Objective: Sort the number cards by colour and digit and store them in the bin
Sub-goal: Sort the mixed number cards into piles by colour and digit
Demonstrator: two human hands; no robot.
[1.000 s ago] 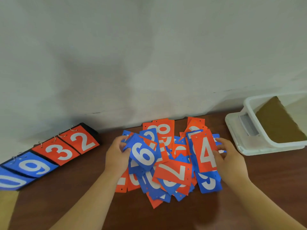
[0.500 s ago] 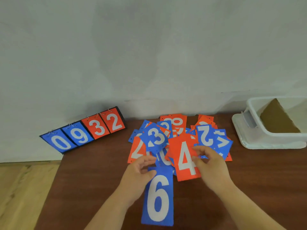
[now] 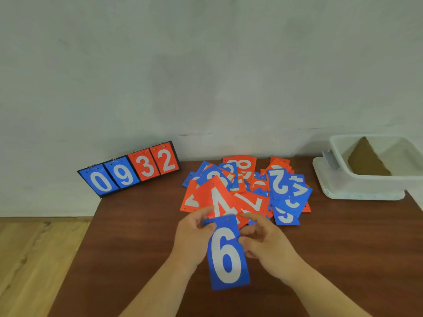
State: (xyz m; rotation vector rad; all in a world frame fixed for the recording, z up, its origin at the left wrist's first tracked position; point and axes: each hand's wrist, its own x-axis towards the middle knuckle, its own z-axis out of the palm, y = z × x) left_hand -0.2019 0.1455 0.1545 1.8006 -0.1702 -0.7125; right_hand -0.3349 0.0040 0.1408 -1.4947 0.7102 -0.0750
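**Q:** What fills the middle of the view?

**A:** A person's two bare hands, held over a dark wooden table (image 3: 137,248). A blue 6 card (image 3: 227,255) sits between them. Its long axis runs away from the person, with the punched-hole end farthest and the top leaning slightly left.

**Q:** How are the fingers placed?

**A:** The left hand (image 3: 194,239) pinches the card's upper left edge, thumb and fingers curled round it. The right hand (image 3: 266,244) rests against the right edge with its fingers curled. Whether they pinch this card or the red 4 card (image 3: 217,200) just behind it cannot be told.

**Q:** Where are the other cards?

**A:** A loose pile of number cards (image 3: 279,186), red and blue mixed and overlapping, lies just beyond the hands. None look sorted yet. To the left, a scoreboard (image 3: 130,171) leans against the wall, showing 0, 9, 3, 2.

**Q:** And the bin?

**A:** The white bin (image 3: 366,186) stands at the table's far right, well apart from both hands. A slanted cardboard sheet (image 3: 366,161) is inside it. The bin is on the right hand's side, so that hand is nearer. The sorting seems barely begun, and the 6 would have to travel rightwards past the pile to reach the bin
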